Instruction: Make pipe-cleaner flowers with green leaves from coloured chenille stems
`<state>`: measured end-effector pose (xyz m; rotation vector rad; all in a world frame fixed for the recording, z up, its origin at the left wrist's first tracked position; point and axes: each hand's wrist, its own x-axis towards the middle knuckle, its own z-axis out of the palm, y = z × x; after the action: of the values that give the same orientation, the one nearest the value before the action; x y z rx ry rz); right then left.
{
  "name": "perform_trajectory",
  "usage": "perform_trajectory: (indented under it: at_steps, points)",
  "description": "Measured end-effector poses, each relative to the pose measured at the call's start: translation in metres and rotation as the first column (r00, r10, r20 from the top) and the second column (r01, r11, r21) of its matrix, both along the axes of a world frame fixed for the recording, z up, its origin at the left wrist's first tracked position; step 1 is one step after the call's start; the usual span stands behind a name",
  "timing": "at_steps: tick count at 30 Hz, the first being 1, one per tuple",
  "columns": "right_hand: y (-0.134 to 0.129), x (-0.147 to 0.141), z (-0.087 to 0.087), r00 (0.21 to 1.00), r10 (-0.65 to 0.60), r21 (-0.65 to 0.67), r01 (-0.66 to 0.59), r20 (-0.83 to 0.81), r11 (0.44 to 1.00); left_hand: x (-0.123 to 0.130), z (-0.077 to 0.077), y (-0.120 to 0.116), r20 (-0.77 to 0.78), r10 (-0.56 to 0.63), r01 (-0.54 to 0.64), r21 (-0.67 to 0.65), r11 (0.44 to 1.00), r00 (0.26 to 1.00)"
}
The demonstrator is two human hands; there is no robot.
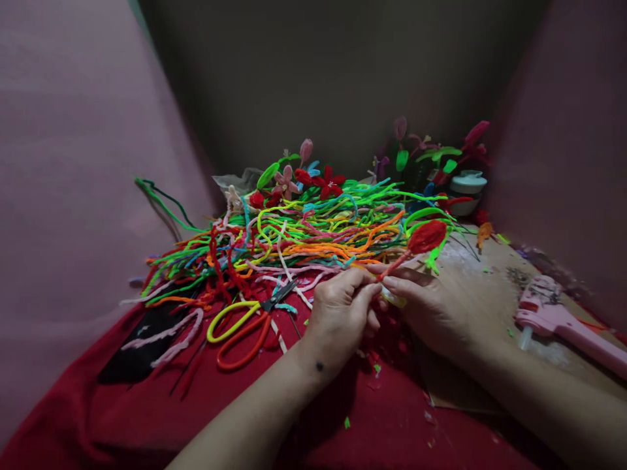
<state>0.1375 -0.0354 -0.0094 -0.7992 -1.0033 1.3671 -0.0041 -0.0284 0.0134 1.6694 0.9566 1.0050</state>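
Observation:
A red fuzzy flower bud (427, 237) on a red stem points up and to the right. My right hand (424, 303) pinches the lower end of its stem between thumb and fingers. Close against it, my left hand (343, 307) is closed with its fingertips at the same stem end. What lies inside the left fingers is mostly hidden. Something pale yellow shows under the fingertips. Scissors (247, 329) with one yellow and one orange-red handle lie left of my left hand, blades toward it. Behind both hands spreads a pile of coloured pipe cleaners (313, 235).
A pink glue gun (563, 320) rests on a brown board (470, 287) at the right. Finished fuzzy flowers (330, 183) and a lidded jar (467, 189) stand at the back. A black flat piece (132, 346) lies on the red cloth (171, 418) at the left.

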Motion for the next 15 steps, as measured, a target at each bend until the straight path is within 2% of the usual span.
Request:
perform_trajectory:
  at_steps: [4, 8, 12, 15]
  points:
    - [0.0, 0.0, 0.0, 0.998, 0.026, 0.007, -0.026, 0.05, 1.0, 0.001, 0.003, -0.001, 0.002, -0.041, 0.041, -0.138, 0.99, 0.999]
    - [-0.001, 0.002, -0.004, 0.994, 0.082, -0.051, -0.078, 0.068, 0.996, 0.001, 0.006, -0.002, 0.083, -0.09, 0.108, -0.256, 0.961, 0.993]
    - [-0.002, 0.002, -0.002, 0.992, 0.1, -0.084, -0.094, 0.075, 0.992, -0.002, 0.011, 0.001, 0.192, -0.155, 0.223, -0.408, 0.885, 0.969]
    - [-0.003, 0.001, 0.004, 0.995, 0.063, -0.084, -0.056, 0.082, 0.995, -0.005, 0.01, 0.004, 0.285, -0.205, 0.319, -0.444, 0.837, 0.936]
